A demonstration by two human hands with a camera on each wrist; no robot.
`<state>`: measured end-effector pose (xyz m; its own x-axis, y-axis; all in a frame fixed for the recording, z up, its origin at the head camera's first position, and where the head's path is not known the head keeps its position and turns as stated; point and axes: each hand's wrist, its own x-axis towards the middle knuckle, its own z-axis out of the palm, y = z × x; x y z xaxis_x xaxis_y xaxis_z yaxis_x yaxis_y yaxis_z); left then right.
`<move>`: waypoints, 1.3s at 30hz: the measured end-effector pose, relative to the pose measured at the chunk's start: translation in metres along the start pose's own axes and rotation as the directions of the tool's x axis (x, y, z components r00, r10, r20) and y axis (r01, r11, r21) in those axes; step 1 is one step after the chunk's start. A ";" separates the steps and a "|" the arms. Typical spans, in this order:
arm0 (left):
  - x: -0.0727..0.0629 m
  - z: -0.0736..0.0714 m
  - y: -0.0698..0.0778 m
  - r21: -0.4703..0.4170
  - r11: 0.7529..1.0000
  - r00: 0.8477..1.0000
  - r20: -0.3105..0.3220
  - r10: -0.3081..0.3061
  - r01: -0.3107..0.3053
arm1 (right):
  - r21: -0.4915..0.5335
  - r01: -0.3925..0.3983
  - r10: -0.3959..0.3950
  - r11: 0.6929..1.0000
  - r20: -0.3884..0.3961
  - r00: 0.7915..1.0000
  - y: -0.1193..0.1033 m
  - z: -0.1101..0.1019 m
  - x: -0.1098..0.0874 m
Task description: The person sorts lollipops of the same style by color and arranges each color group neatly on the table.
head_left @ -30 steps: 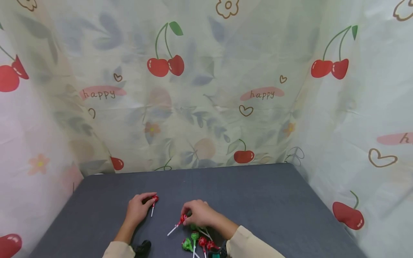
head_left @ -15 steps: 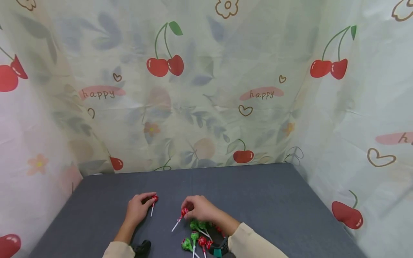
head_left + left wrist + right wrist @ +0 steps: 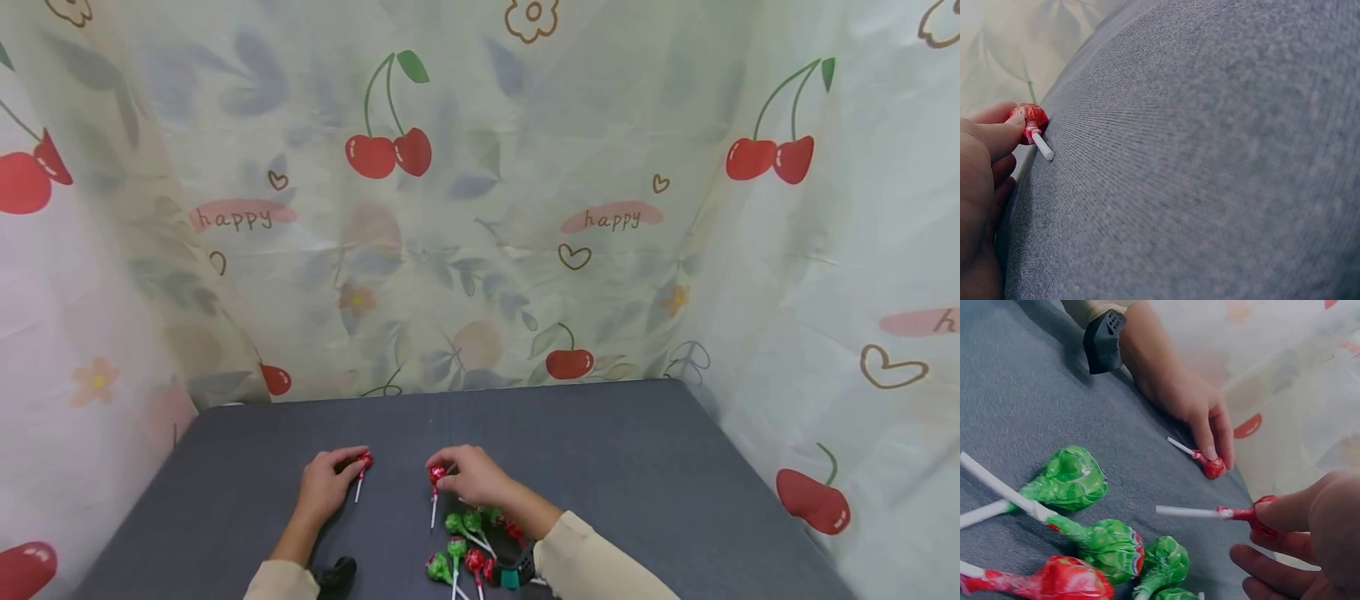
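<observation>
At the left of the table, my left hand (image 3: 324,486) pinches the head of a red lollipop (image 3: 1030,119) between thumb and fingers; its white stick points toward the near edge. To the right, my right hand (image 3: 476,477) grips another red lollipop (image 3: 437,476) by its wrapped head, the white stick (image 3: 1188,512) hanging free. Below that hand lies a cluster of wrapped lollipops, with a green lollipop (image 3: 1072,478) and a red lollipop (image 3: 1072,580) clear in the right wrist view. The right forearm partly hides the cluster in the head view.
A dark grey cloth covers the table (image 3: 615,467). Patterned curtains (image 3: 480,208) with cherries enclose its back and both sides. Black wrist devices (image 3: 1104,340) sit on the forearms, close above the tabletop.
My right hand has moved away from the cluster, farther up the table, with its red lollipop; the stick has swung to point nearly straight down. The left hand stays in place.
</observation>
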<state>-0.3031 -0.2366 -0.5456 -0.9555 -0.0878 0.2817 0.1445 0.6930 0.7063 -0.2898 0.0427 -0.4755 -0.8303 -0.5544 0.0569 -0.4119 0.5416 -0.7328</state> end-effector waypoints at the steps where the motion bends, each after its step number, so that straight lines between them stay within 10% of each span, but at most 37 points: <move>1: 0.000 0.000 0.000 -0.001 1.000 1.000 0.000 -0.001 0.001 | 0.002 0.001 -0.001 1.000 -0.007 1.000 0.000 -0.001 0.001; 21: -0.002 0.001 0.000 -0.004 1.000 1.000 -0.001 0.007 -0.007 | 0.017 0.011 -0.011 1.000 -0.030 0.999 0.001 -0.004 0.021; 39: -0.002 -0.002 0.003 -0.009 1.000 1.000 -0.003 0.014 -0.014 | 0.305 0.008 0.047 0.952 -0.171 0.984 0.022 0.020 0.038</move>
<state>-0.3002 -0.2357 -0.5427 -0.9526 -0.0804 0.2934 0.1602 0.6874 0.7084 -0.3232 0.0209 -0.5032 -0.9005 -0.4125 0.1376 -0.2841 0.3186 -0.9043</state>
